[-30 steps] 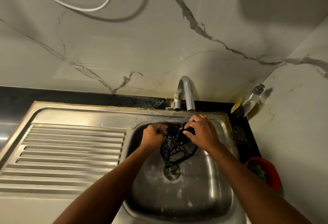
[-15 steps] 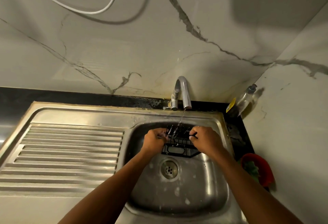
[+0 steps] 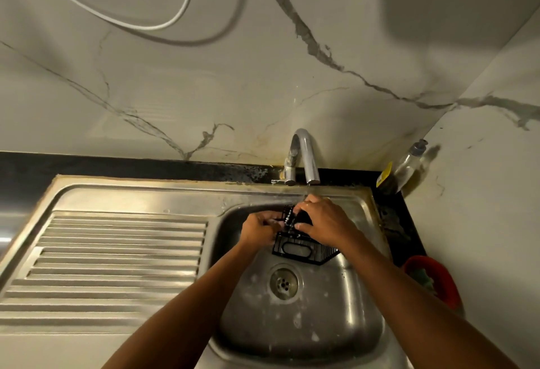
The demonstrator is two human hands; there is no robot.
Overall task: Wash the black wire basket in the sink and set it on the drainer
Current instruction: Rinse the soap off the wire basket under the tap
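Observation:
The black wire basket (image 3: pixel 304 250) hangs over the back of the steel sink bowl (image 3: pixel 295 325), under the thin stream from the chrome tap (image 3: pixel 305 158). My left hand (image 3: pixel 258 228) grips its left rim. My right hand (image 3: pixel 324 224) lies over its top and right side, fingers closed on it and hiding most of the upper part. The basket's front wall with an oval cut-out faces me. The ribbed drainer (image 3: pixel 117 260) lies to the left of the bowl with nothing on it.
The drain (image 3: pixel 284 283) sits in the bowl below the basket. A clear dish-soap bottle (image 3: pixel 406 167) leans in the back right corner. A red bowl (image 3: pixel 435 281) with green contents stands at the right of the sink. A white cable (image 3: pixel 187 9) hangs on the marble wall.
The basket went from tilted on a corner to level under the tap. My right hand has slid from its right end over its top. The view shifted slightly.

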